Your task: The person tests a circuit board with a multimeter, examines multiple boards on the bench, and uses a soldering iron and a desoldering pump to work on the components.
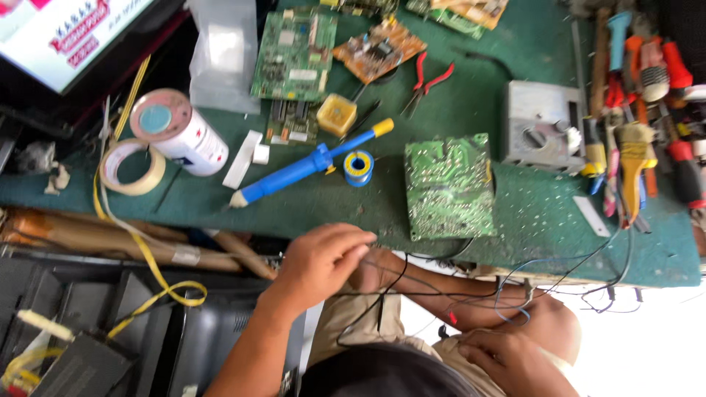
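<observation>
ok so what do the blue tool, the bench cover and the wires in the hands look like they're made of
Blue tool: likely a solder sucker, smooth moulded plastic with a slight sheen, yellow knob, pale tip.
Bench cover: green, matte and fuzzy, probably felt or baize; pale specks cling to it.
Wires: thin and flexible, with black and blue plastic-looking insulation; the left hand pinches them, the right hand is beside them.

1. Left hand point(323, 261), centre frame: fingers pinched on thin black wires point(390, 283).
2. Right hand point(515, 360), lower right: resting on lap, beside the wires.
3. Green circuit board point(448, 187), blue desoldering pump point(309, 167): green bench mat point(529, 213), above.
</observation>
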